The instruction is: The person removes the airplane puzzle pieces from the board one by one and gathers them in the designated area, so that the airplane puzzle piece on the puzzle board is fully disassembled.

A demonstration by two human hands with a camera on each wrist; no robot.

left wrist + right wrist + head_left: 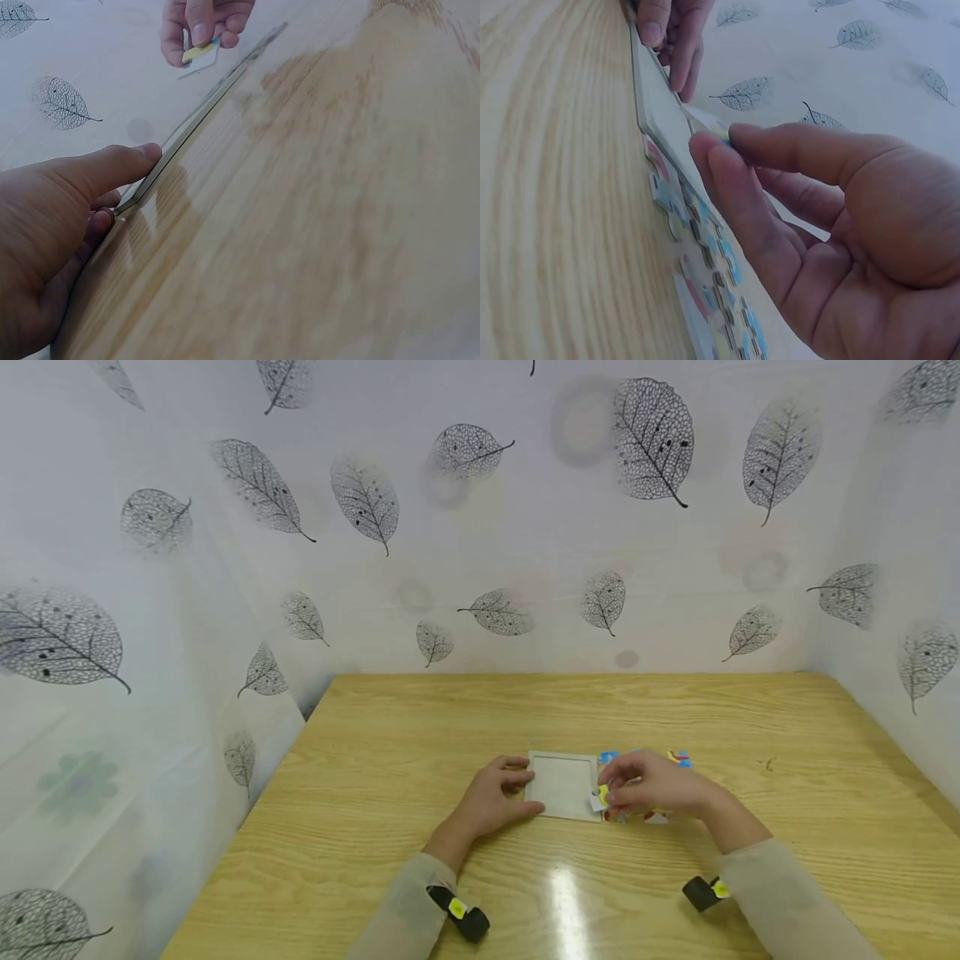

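A shallow puzzle tray (pixel 562 787) with a pale, bare inside and a raised rim lies flat on the table. My left hand (pixel 498 793) holds its left end, thumb at the near edge and fingers along the left side; in the left wrist view, the thumb (pixel 142 157) rests at the rim. Between thumb and fingertips, my right hand (pixel 656 785) pinches a yellow and white puzzle piece (pixel 600 797), tilted over the tray's right edge. In the right wrist view, the fingers mostly cover this piece.
Several colourful puzzle pieces (pixel 705 240) lie flat just right of the tray, partly under the right hand in the head view. The wooden table (pixel 360 760) ends at a leaf-printed curtain (pixel 510 543) behind and at both sides. Each wrist bears a black camera (pixel 468 920).
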